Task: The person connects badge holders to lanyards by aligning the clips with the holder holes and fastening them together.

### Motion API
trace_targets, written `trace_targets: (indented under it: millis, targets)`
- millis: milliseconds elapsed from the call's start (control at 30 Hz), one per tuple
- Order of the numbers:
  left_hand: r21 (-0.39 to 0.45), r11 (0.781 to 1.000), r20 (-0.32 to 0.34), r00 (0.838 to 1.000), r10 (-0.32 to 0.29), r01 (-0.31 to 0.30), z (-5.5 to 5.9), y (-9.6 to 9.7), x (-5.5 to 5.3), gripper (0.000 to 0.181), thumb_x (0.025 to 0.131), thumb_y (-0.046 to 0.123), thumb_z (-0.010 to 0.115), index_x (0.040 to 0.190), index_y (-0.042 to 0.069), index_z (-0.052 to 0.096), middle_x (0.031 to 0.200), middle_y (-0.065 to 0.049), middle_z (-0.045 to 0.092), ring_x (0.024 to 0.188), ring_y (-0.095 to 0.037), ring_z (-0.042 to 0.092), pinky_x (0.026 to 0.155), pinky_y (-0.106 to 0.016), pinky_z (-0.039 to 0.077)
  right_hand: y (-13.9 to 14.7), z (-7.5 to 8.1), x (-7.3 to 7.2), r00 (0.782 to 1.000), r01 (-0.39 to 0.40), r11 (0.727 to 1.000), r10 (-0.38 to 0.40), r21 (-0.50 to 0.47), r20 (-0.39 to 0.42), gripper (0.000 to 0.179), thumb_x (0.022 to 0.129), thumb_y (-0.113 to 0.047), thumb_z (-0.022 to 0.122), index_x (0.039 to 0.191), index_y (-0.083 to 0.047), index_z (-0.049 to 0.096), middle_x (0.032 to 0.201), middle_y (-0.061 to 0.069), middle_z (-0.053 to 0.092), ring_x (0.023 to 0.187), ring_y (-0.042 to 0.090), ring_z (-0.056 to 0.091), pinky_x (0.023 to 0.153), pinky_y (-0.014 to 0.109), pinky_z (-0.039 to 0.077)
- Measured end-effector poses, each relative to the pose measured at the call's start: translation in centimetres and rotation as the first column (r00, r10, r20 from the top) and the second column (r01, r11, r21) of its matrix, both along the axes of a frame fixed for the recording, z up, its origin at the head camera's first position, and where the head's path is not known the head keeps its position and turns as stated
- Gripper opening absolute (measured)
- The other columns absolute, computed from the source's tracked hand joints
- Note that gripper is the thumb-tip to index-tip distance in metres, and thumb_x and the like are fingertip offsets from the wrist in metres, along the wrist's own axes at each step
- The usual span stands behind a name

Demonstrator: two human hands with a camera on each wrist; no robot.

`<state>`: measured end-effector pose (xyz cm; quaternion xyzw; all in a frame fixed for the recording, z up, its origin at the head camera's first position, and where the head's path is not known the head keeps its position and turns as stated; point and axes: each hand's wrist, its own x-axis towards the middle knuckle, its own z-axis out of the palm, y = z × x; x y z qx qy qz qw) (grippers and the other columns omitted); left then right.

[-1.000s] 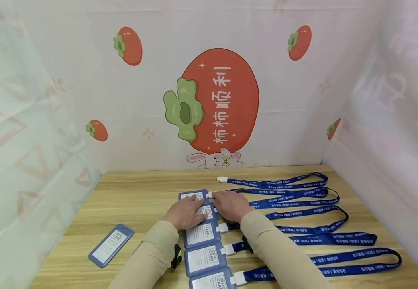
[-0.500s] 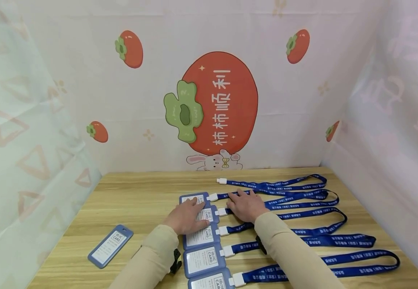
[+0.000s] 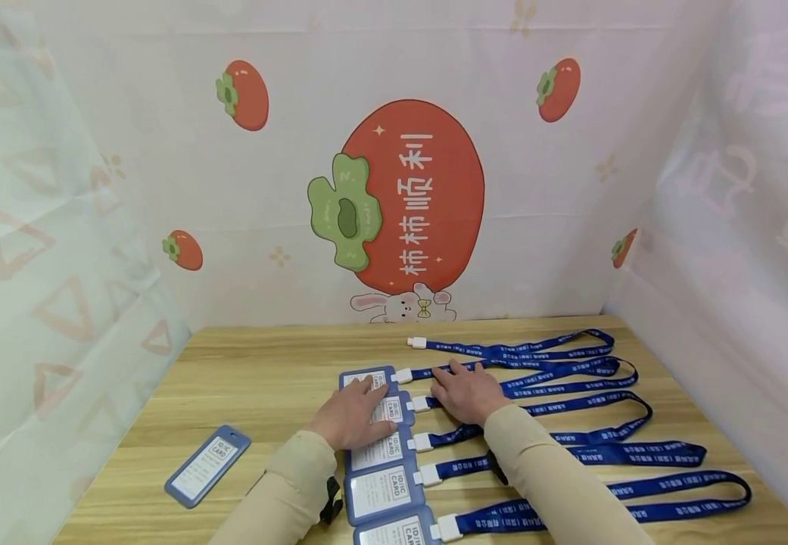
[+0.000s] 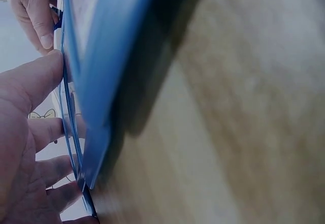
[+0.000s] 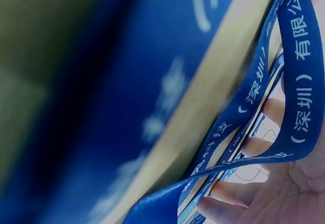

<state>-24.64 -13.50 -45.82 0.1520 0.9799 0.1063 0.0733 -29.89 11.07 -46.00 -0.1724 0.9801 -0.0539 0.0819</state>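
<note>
Several blue ID card holders (image 3: 381, 492) lie overlapping in a column on the wooden table, each joined at its right end to a white clip (image 3: 428, 475) on a blue printed lanyard. With fingers spread, my left hand (image 3: 353, 412) rests on the upper holders and partly covers them. In the left wrist view its fingertips (image 4: 63, 196) touch the holders' edges. My right hand (image 3: 468, 392) rests palm down over the upper lanyards (image 3: 537, 375), just right of their clips. In the right wrist view a lanyard strap (image 5: 303, 71) loops up beside the palm.
One holder without a lanyard (image 3: 207, 465) lies apart at the left. At the back, a lanyard's white clip (image 3: 417, 343) has no holder on it. The lanyard loops stretch toward the table's right side. A white printed cloth (image 3: 530, 189) encloses the table's back and sides.
My right hand has moved right, off the white clips at the upper holders and onto the lanyard straps, uncovering those clips. My left hand stays on the holders.
</note>
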Motion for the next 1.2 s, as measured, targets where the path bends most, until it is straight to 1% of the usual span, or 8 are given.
trace_targets:
  millis: [333, 567, 700, 800, 967, 1067, 1200]
  targets:
    - [-0.001, 1.0, -0.003, 1.0, -0.002, 0.002, 0.1, 0.0, 0.2, 0.082, 0.092, 0.065, 0.065, 0.157, 0.017, 0.05, 0.164, -0.017, 0.041, 0.151, -0.042, 0.038, 0.12, -0.064, 0.037, -0.2, -0.2, -0.1, 1.0, 0.017, 1.0, -0.017, 0.007, 0.016, 0.055, 0.11, -0.051, 0.041, 0.158, -0.026, 0.047, 0.166, 0.013, 0.04, 0.153, 0.04, 0.036, 0.126, 0.062, 0.027]
    - [0.002, 1.0, -0.003, 1.0, -0.001, 0.001, 0.4, 0.1, 0.3, 0.081, 0.092, 0.064, 0.066, 0.156, 0.016, 0.05, 0.164, -0.017, 0.042, 0.151, -0.042, 0.039, 0.12, -0.064, 0.037, -0.3, 0.4, -0.1, 0.999, 0.021, 1.0, -0.021, -0.004, 0.027, 0.055, 0.11, -0.051, 0.041, 0.157, -0.024, 0.049, 0.164, 0.013, 0.043, 0.153, 0.039, 0.038, 0.126, 0.06, 0.028]
    - [0.003, 1.0, -0.001, 1.0, 0.0, 0.0, 0.3, 0.1, 0.2, 0.081, 0.092, 0.064, 0.066, 0.156, 0.017, 0.05, 0.164, -0.017, 0.042, 0.151, -0.042, 0.039, 0.12, -0.064, 0.037, -0.4, 0.6, -0.2, 1.0, 0.03, 1.0, -0.03, -0.011, -0.003, 0.054, 0.109, -0.051, 0.044, 0.155, -0.023, 0.052, 0.161, 0.013, 0.048, 0.149, 0.042, 0.042, 0.122, 0.063, 0.033]
    - [0.0, 1.0, -0.004, 1.0, -0.003, 0.003, 0.3, 0.0, 0.2, 0.081, 0.092, 0.064, 0.066, 0.156, 0.017, 0.05, 0.164, -0.017, 0.042, 0.151, -0.042, 0.039, 0.12, -0.064, 0.037, -0.7, 0.8, -0.3, 0.999, 0.028, 1.0, -0.028, 0.006, -0.034, 0.056, 0.109, -0.051, 0.045, 0.155, -0.021, 0.052, 0.159, 0.013, 0.05, 0.147, 0.043, 0.045, 0.12, 0.063, 0.037]
    - [-0.005, 1.0, -0.004, 1.0, 0.001, -0.001, 0.2, 0.0, 0.2, 0.081, 0.092, 0.065, 0.065, 0.157, 0.018, 0.049, 0.164, -0.017, 0.041, 0.151, -0.041, 0.039, 0.12, -0.064, 0.037, -1.2, 1.1, -0.8, 0.996, 0.014, 1.0, -0.012, 0.023, -0.084, 0.057, 0.109, -0.047, 0.046, 0.154, -0.013, 0.051, 0.16, 0.015, 0.048, 0.149, 0.039, 0.043, 0.125, 0.058, 0.033]
    - [-0.002, 1.0, -0.009, 1.0, 0.002, -0.002, 0.3, 0.0, 0.2, 0.081, 0.092, 0.065, 0.066, 0.156, 0.018, 0.05, 0.164, -0.017, 0.042, 0.151, -0.042, 0.039, 0.119, -0.065, 0.038, -1.6, 1.3, -1.3, 0.995, 0.036, 0.999, -0.035, 0.01, -0.097, 0.058, 0.11, -0.046, 0.046, 0.156, -0.011, 0.049, 0.161, 0.016, 0.046, 0.151, 0.038, 0.041, 0.126, 0.057, 0.031]
    - [-0.002, 1.0, -0.017, 1.0, -0.001, 0.001, 0.3, 0.1, 0.2, 0.081, 0.091, 0.064, 0.067, 0.155, 0.017, 0.052, 0.163, -0.017, 0.043, 0.15, -0.042, 0.04, 0.118, -0.064, 0.039, -2.3, 1.6, -1.9, 0.992, 0.072, 0.997, -0.073, -0.011, -0.101, 0.061, 0.109, -0.047, 0.047, 0.158, -0.012, 0.046, 0.161, 0.014, 0.046, 0.15, 0.039, 0.041, 0.124, 0.058, 0.033]
